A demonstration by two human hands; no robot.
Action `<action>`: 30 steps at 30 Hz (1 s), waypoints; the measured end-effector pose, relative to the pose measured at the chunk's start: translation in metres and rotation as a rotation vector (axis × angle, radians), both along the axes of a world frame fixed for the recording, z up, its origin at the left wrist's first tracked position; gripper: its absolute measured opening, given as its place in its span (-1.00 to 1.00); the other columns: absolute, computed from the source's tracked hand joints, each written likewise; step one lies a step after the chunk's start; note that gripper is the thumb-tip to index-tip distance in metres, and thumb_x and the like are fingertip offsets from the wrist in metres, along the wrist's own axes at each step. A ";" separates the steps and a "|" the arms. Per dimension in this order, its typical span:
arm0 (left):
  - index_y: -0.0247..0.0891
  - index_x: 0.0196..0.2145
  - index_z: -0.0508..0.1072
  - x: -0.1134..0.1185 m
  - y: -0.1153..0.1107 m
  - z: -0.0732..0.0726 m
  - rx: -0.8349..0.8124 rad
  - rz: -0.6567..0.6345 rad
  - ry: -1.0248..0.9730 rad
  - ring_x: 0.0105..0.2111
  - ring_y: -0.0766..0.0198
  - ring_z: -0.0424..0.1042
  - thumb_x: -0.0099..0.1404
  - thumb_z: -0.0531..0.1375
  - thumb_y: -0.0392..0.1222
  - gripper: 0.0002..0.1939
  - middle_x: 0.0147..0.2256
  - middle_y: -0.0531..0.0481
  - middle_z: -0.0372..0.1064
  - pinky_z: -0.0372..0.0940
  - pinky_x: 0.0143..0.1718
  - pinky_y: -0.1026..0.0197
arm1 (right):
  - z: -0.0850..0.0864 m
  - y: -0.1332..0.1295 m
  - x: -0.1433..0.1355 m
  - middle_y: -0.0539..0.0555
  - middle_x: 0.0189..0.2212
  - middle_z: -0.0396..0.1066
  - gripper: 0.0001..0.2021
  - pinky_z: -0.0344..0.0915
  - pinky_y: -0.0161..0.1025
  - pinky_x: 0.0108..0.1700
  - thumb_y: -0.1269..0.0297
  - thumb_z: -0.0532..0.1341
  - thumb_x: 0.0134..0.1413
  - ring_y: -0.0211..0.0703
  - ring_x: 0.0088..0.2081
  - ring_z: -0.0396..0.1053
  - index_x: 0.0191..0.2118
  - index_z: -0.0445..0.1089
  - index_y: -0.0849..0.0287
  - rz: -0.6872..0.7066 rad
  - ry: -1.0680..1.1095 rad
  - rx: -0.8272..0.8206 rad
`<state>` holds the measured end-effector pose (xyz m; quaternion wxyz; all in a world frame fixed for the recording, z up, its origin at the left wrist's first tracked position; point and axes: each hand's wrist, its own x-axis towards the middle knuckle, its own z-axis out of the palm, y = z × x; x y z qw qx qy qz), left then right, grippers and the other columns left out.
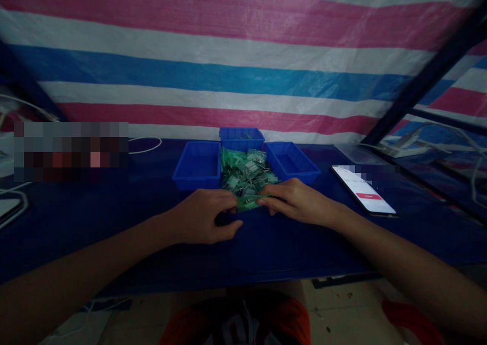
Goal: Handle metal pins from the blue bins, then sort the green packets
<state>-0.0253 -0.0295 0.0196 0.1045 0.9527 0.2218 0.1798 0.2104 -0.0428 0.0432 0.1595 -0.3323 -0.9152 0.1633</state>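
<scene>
A pile of small clear and green plastic packets [247, 168] lies on the blue table, with thin metallic-looking pieces inside that are too small to name. At its near edge is a green plastic packet [249, 202]. My right hand [292, 201] pinches the right end of this packet between thumb and fingers. Close to its left end, my left hand [205, 215] has its fingers bent against the packet, while the thumb stands well apart, so it is open. The undersides of the left fingertips are hidden.
Blue plastic bins stand around the pile: a left bin [181, 170], a right bin [310, 171] and a back bin [241, 144] with a few bits in it. A lit phone [365, 195] lies at the right. Striped sheeting [228, 81] hangs behind the blue table [266, 253].
</scene>
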 end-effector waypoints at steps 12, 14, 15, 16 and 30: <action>-0.33 -0.48 0.37 0.006 0.003 0.003 -0.398 0.021 -0.151 -0.53 0.41 0.31 0.35 -0.06 -0.16 -0.66 -0.55 0.07 0.29 0.17 -0.46 0.37 | -0.005 -0.005 0.000 -0.11 -0.57 0.30 -0.81 0.16 -0.39 -0.52 0.20 0.16 0.10 -0.35 -0.57 0.28 -0.28 0.13 0.15 -0.175 0.230 0.129; -0.34 -0.47 0.38 0.005 0.003 0.002 -0.497 0.061 -0.136 -0.58 0.42 0.29 0.35 -0.07 -0.12 -0.63 -0.57 0.08 0.28 0.17 -0.52 0.38 | -0.005 -0.006 0.000 -0.10 -0.55 0.29 -0.80 0.16 -0.40 -0.52 0.22 0.17 0.10 -0.37 -0.57 0.26 -0.30 0.10 0.14 -0.176 0.236 0.157; -0.34 -0.46 0.39 0.004 0.004 0.002 -0.537 0.077 -0.124 -0.60 0.43 0.29 0.35 -0.07 -0.10 -0.62 -0.58 0.08 0.27 0.17 -0.54 0.38 | -0.004 -0.006 0.000 -0.10 -0.55 0.28 -0.81 0.15 -0.40 -0.53 0.22 0.16 0.10 -0.37 -0.57 0.25 -0.31 0.10 0.14 -0.175 0.228 0.171; -0.34 -0.46 0.40 0.004 0.004 0.002 -0.561 0.089 -0.117 -0.61 0.43 0.29 0.35 -0.08 -0.08 -0.61 -0.58 0.08 0.26 0.17 -0.55 0.39 | -0.004 -0.006 0.000 -0.10 -0.55 0.28 -0.83 0.15 -0.39 -0.53 0.23 0.15 0.11 -0.37 -0.56 0.25 -0.32 0.11 0.14 -0.168 0.210 0.182; -0.17 -0.06 0.34 0.002 -0.003 0.002 -0.272 -0.047 -0.104 -0.27 0.36 0.33 0.32 0.04 -0.15 -0.74 -0.06 -0.04 0.20 0.30 -0.30 0.33 | -0.005 -0.011 -0.007 0.12 -0.25 0.38 -0.60 0.28 -0.24 -0.19 0.06 0.17 0.08 -0.16 -0.22 0.36 -0.06 0.24 0.24 -0.028 0.049 0.125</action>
